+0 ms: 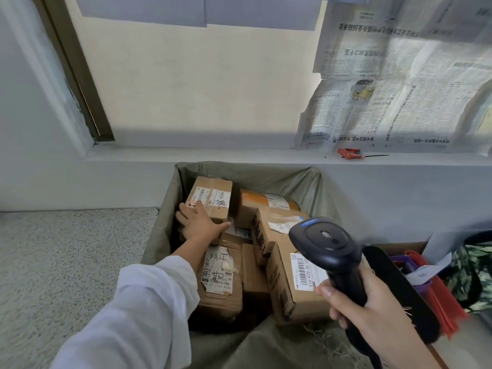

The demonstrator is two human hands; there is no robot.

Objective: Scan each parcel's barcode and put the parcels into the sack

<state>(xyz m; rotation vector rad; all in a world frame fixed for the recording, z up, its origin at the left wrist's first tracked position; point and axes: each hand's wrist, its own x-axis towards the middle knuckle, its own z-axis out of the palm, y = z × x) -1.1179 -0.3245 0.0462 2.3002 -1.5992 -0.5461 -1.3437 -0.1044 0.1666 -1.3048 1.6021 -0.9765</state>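
An open grey-green sack (300,179) stands below the window sill with several brown cardboard parcels inside. My left hand (199,225) reaches into the sack and grips the near end of a labelled parcel (213,198) at the back left, thumb on its right side. My right hand (372,302) holds a black barcode scanner (327,241) by its handle, its head hovering over the right-hand parcels. A parcel with a barcode label (298,278) lies just under the scanner.
A grey speckled floor (66,262) lies left of the sack. At right a box (404,249) holds red and purple items, with a patterned cloth beside it. A red tool (348,153) rests on the window sill under newspaper-covered glass.
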